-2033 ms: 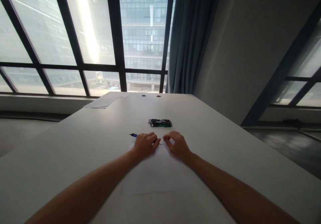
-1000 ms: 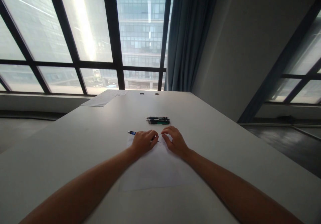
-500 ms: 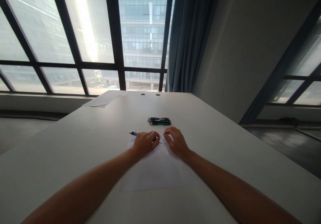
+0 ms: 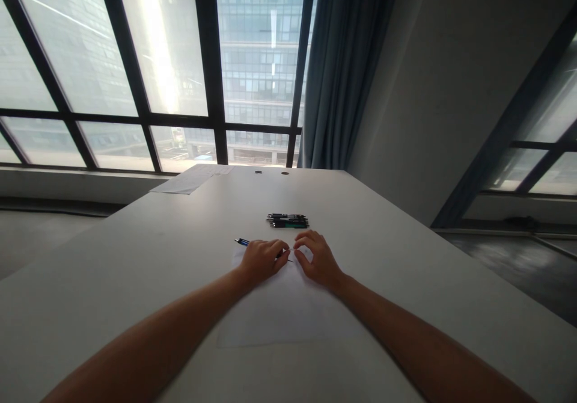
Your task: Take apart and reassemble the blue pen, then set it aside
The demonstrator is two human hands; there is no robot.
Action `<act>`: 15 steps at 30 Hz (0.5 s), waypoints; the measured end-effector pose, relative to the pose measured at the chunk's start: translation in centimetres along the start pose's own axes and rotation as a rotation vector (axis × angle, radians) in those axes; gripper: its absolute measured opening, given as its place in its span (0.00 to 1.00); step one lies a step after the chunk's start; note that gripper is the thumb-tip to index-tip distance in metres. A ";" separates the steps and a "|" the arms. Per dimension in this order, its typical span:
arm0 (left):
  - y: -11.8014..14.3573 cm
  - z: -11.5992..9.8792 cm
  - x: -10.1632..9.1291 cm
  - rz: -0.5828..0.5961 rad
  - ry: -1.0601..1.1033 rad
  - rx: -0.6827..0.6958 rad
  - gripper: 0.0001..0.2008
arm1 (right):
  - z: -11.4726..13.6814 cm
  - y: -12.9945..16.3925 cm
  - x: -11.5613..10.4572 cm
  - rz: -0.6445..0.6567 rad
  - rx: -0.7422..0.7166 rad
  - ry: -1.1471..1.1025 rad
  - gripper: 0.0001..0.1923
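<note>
A: Table [image 4: 135, 258] first, a broad pale top that runs to the window [image 4: 157, 72], with a grey curtain [image 4: 342, 66] and plain wall [image 4: 451, 78] on the right.

B: What lies on it?

A: A white sheet of paper [image 4: 279, 313] lies under both forearms. Loose papers [image 4: 189, 180] sit at the far left edge, well apart. A small stack of pens [image 4: 287, 221] lies just beyond the hands.

B: And the hands?

A: The left hand [image 4: 260, 259] is curled around a blue pen [image 4: 242, 242], whose end sticks out to the left, resting on the sheet's far edge. The right hand [image 4: 318, 258] is pinched with its fingertips at the pen's other end, nearly touching the left. What it nips is too thin to make out.

B: Anything crowding them?

A: Only the pen stack, near the right knuckles. Bare tabletop spreads wide to both sides; the right edge drops off to the dark floor [image 4: 518, 264].
</note>
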State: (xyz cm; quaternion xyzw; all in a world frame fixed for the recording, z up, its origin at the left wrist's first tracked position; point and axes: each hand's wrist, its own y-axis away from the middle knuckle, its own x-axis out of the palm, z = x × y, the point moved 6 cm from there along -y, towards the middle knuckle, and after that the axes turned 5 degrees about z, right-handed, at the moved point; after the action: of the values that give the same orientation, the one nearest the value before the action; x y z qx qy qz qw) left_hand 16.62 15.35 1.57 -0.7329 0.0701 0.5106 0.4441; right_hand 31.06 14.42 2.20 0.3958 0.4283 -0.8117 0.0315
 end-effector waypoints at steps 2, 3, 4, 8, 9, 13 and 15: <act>0.0 -0.1 0.0 0.000 0.001 0.009 0.12 | 0.2 0.0 0.0 -0.002 -0.009 -0.007 0.02; 0.0 -0.1 0.0 -0.002 0.000 0.007 0.12 | 0.2 -0.1 0.0 -0.003 -0.010 -0.007 0.02; 0.0 0.0 0.0 -0.004 -0.003 0.000 0.12 | 0.2 -0.1 0.0 -0.004 -0.009 -0.003 0.02; 0.0 0.2 0.1 0.008 -0.012 -0.046 0.11 | -0.8 -0.2 -0.5 -0.049 0.031 0.084 0.02; 0.0 0.3 0.2 0.017 -0.010 -0.053 0.11 | -1.4 -0.3 -0.6 -0.073 0.066 0.125 0.02; 0.0 0.2 0.3 0.058 0.006 -0.059 0.09 | -4.3 -0.2 -0.9 -0.113 0.242 0.289 0.03; 0.0 0.0 0.4 0.091 0.011 -0.058 0.09 | -5.4 -0.2 -0.5 -0.093 0.295 0.340 0.04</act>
State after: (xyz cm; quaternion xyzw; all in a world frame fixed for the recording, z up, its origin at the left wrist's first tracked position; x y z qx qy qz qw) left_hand 16.82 15.53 1.28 -0.7442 0.0912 0.5282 0.3986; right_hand 34.65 18.26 0.99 0.5073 0.3220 -0.7876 -0.1368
